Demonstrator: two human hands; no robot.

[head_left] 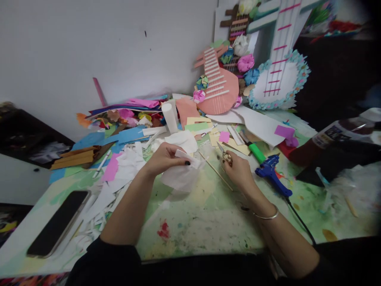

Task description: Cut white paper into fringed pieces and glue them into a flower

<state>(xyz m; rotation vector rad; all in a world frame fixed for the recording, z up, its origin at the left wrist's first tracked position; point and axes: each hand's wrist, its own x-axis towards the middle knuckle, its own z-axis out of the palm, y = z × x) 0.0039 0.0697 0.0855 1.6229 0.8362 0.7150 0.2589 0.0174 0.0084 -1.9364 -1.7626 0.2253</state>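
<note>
Shows, at right on the desk (208,228), a bottle (330,135) of reddish-brown liquid (306,153). Holds scissors (228,157) in the right hand (240,171), fingers curled closely about the gold-toned handles; points the blades away from the body and slightly leftward, long axis slanting likewise. Pinches white paper (181,178), thin, translucent, creased and draping downward, between thumb and fingers of the left hand (163,159), over the desk, left of the scissors.

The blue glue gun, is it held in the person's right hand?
No, the blue glue gun lies on the table, while the right hand holds small scissors.
</note>
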